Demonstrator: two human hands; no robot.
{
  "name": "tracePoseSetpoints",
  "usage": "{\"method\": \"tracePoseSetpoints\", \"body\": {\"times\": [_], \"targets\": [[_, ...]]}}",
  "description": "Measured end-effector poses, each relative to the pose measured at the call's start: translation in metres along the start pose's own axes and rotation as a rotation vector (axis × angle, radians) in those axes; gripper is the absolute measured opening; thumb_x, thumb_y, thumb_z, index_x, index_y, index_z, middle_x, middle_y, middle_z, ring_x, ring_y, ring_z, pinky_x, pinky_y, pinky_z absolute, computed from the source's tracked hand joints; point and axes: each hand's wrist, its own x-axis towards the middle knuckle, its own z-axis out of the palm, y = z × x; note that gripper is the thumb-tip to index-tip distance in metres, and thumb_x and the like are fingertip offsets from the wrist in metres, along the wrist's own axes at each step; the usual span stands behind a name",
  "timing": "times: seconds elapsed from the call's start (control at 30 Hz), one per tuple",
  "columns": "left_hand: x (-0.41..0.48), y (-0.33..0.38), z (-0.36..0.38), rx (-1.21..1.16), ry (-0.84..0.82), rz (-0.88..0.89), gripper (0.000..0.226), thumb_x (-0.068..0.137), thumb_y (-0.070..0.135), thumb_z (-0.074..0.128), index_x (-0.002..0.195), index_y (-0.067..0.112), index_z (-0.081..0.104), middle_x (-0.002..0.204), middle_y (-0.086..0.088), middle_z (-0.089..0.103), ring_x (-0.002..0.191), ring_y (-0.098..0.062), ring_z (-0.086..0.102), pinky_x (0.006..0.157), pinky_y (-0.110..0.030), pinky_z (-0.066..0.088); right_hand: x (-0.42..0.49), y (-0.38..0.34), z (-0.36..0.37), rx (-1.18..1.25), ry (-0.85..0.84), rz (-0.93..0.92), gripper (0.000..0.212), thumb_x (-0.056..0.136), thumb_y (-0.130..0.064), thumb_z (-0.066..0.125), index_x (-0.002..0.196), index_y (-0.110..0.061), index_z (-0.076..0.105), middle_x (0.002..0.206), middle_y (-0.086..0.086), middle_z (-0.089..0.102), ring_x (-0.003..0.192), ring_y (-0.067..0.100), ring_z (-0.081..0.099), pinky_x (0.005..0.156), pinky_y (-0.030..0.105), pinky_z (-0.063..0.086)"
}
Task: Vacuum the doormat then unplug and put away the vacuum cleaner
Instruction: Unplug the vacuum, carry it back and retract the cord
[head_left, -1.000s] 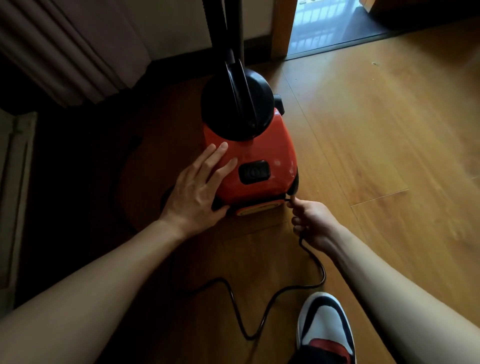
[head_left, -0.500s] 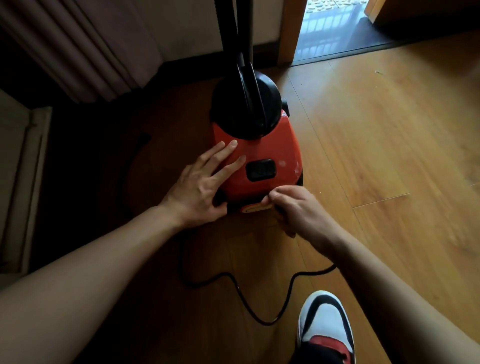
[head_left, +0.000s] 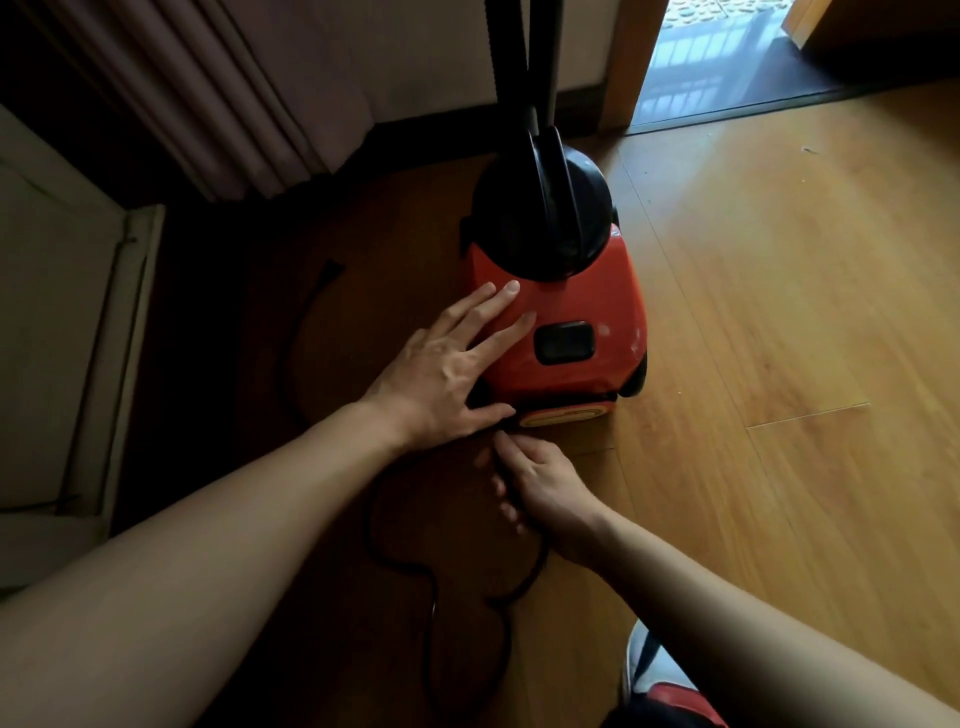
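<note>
Head view: at the far left a pleated curtain (head_left: 218, 104) is seen hanging down by the wall. Slack loops of the black cord (head_left: 431, 597) are spread on the boards between the forearms. The left hand (head_left: 447, 374) is laid flat on the red top of the vacuum cleaner (head_left: 571, 291), its fingers straight and slightly spread. Just below it, the right hand (head_left: 540, 483) is curled round the cord, which is pinched close to the machine's rear. The cleaner is stood on the wooden floor (head_left: 779, 364), near the wall and a doorway (head_left: 727, 52); no doormat is seen. Stowing the cord is judged to be the step in hand. The body should be kept pinned under the flat palm, the cord guided straight at the rear, and the loops kept unkinked and clear of the shoe (head_left: 654, 686).
</note>
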Motion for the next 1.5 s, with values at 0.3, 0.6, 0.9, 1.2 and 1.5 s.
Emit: {"method": "tracePoseSetpoints", "body": {"times": [0.3,0.6,0.9,1.2,1.5], "targets": [[-0.001,-0.006,-0.001,-0.004,-0.007,0.021,0.095,0.082,0.032,0.072,0.156,0.036,0.012,0.166,0.013,-0.009,0.153,-0.010,-0.010,0.113,-0.045,0.030,0.043,0.029,-0.029,-0.075,0.243,0.086,0.043,0.107,-0.043,0.045,0.094,-0.005,0.060,0.053,-0.001,0.051,0.039,0.012,0.045,0.041,0.027,0.040],[-0.001,-0.012,0.010,-0.003,0.088,0.062,0.101,0.075,0.052,0.075,0.155,0.034,0.016,0.167,0.007,-0.001,0.154,-0.014,-0.002,0.116,-0.054,0.031,0.022,0.027,-0.092,0.117,0.439,0.041,0.033,0.108,-0.033,0.048,0.088,-0.008,0.057,0.063,0.003,0.047,0.045,0.009,0.045,0.041,0.024,0.044],[0.000,0.001,0.010,0.011,0.145,0.030,0.094,0.075,0.059,0.065,0.155,0.028,0.027,0.167,0.002,0.009,0.154,-0.019,0.007,0.111,-0.052,0.030,-0.007,-0.004,-0.105,0.257,0.460,-0.145,0.034,0.107,-0.032,0.049,0.080,-0.014,0.058,0.053,-0.007,0.034,0.038,0.007,0.029,0.036,0.021,0.022],[-0.001,0.011,0.000,0.106,0.099,0.002,0.094,0.078,0.058,0.063,0.157,0.030,0.022,0.167,0.001,0.009,0.153,-0.020,0.009,0.111,-0.049,0.036,-0.017,-0.020,-0.079,-0.305,0.427,-0.400,0.034,0.105,-0.033,0.054,0.075,-0.020,0.063,0.061,-0.010,0.054,0.056,0.009,0.050,0.054,0.030,0.040],[0.000,0.011,-0.010,0.024,0.044,-0.030,0.072,0.091,0.043,0.053,0.156,0.036,0.022,0.167,0.010,0.003,0.153,-0.012,0.001,0.112,-0.046,0.031,-0.010,-0.014,-0.001,-0.528,0.141,-0.442,0.016,0.107,-0.030,0.049,0.104,-0.016,0.058,0.089,-0.002,0.065,0.074,0.009,0.060,0.067,0.033,0.046]]}}
